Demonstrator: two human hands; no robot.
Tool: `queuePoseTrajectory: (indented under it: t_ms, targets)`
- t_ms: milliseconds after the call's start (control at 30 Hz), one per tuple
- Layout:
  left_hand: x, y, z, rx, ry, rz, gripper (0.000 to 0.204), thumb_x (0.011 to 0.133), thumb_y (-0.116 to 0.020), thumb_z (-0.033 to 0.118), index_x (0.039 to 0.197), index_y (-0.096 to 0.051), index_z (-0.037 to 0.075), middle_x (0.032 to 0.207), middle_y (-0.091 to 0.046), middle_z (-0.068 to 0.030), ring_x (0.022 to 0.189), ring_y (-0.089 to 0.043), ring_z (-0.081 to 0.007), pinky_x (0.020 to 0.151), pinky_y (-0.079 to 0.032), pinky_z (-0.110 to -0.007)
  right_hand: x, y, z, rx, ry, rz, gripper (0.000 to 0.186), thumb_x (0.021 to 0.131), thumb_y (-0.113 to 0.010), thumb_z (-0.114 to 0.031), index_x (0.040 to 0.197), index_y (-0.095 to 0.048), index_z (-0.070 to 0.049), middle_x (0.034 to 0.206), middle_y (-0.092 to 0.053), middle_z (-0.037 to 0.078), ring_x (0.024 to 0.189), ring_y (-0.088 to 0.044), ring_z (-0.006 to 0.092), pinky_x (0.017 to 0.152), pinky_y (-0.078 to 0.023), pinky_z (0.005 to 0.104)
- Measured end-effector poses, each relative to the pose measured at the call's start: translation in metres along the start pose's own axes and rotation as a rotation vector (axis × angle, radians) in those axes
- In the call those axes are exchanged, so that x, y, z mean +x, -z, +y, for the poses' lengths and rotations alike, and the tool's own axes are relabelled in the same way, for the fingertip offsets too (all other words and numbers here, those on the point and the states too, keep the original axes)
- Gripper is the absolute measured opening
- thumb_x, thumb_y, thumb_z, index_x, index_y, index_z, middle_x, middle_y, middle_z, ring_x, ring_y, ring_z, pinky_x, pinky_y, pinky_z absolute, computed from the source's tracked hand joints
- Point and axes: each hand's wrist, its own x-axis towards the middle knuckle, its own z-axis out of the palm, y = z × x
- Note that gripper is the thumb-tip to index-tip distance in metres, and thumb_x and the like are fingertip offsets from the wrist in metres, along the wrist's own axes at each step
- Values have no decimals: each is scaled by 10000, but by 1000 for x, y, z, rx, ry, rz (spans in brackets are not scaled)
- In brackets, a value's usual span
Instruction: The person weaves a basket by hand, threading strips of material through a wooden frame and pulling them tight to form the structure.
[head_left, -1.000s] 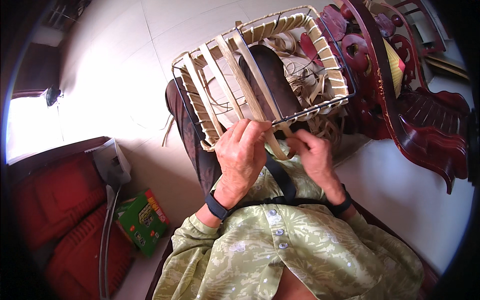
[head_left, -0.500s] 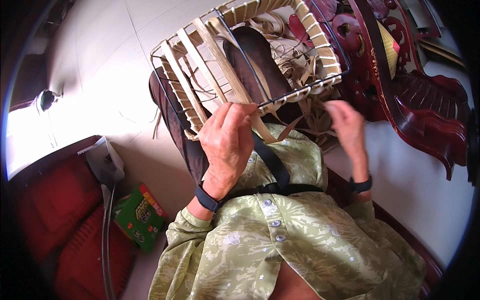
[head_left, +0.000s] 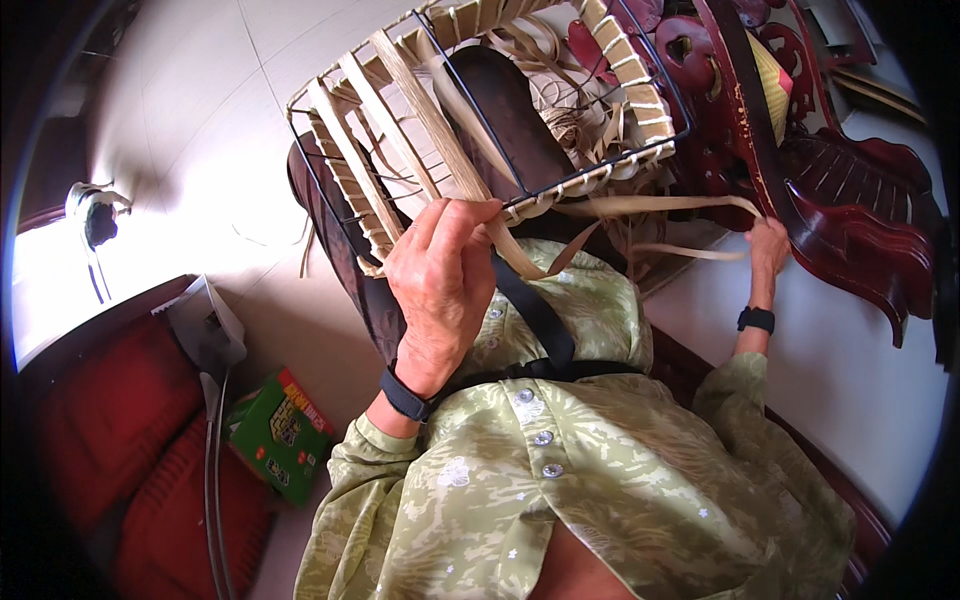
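A rectangular basket frame [head_left: 650, 110] of black wire and tan wrapped edging rests over my knees, with several flat tan strips [head_left: 425, 125] across it. My left hand [head_left: 438, 285] pinches a strip at the near rim, where a loop of it hangs down. My right hand [head_left: 767, 240] is stretched out to the right with a long tan strip [head_left: 660, 204] drawn taut in its closed fingers. A tangle of loose strips and cord [head_left: 570, 130] shows through and beneath the frame.
A dark red carved wooden chair [head_left: 840, 250] stands at right. At lower left are red cushions [head_left: 110, 400], a metal object [head_left: 200, 320] and a green box [head_left: 275, 430]. Tiled floor [head_left: 200, 110] extends beyond my knees, with a bright glare on it.
My right hand has swept far right from beside the frame, drawing the strip out with it. My left hand and the frame have shifted up and left in the picture.
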Motion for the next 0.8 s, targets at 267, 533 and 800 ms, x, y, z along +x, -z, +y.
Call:
queuePoseTrajectory:
  t_ms: [267,533,800]
  targets:
    - [-1,0,0,-5,29,15,241,760,-644,-100,940,-675,58,789,-634,-84,695,-641,-287,619,-507,-368,-168,19,-146,584,826,-489,213,939,-697,-166,1105,-698,-32,968,-705,123,866,-697,236,760,-533,339]
    - [-5,5,2,6,59,2,250,749,-643,-101,938,-677,59,789,-639,-84,709,-650,-287,624,-511,-372,-170,18,-136,761,467,-809,156,978,-639,-193,919,-735,-85,717,-672,-31,544,-492,24,478,-378,207]
    - [0,3,3,-21,38,-27,230,748,-655,-96,920,-674,57,789,-638,-86,702,-645,-290,616,-508,-370,46,-25,34,-368,177,7,320,953,-630,-283,1154,-693,-43,1071,-729,209,1045,-679,402,887,-518,513]
